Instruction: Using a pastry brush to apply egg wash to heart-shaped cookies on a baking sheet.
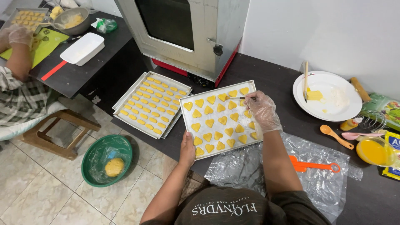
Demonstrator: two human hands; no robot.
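heart-shaped cookies (217,121) lie in rows on a metal baking tray (188,126) set on the dark counter (275,77), straight ahead of you and slightly left of your body line. your right hand (263,110), gloved in clear plastic, rests over the tray's far right corner, fingers pinched narrow around a thin brush (237,98); the brush's long axis runs nearly level, its tip pointing left toward the top row of hearts. your left hand (187,149), bare, grips the tray's near edge, thumb on top, closed on the rim. the right hand is the nearer one to the cookies; the remaining rows lie toward you and to the left of the brush tip. a second tray of small oblong cookies (152,103) sits just beside the first, to its left. a cup of yellow liquid (373,151) stands well apart to your right, beyond the plastic sheet (250,166).
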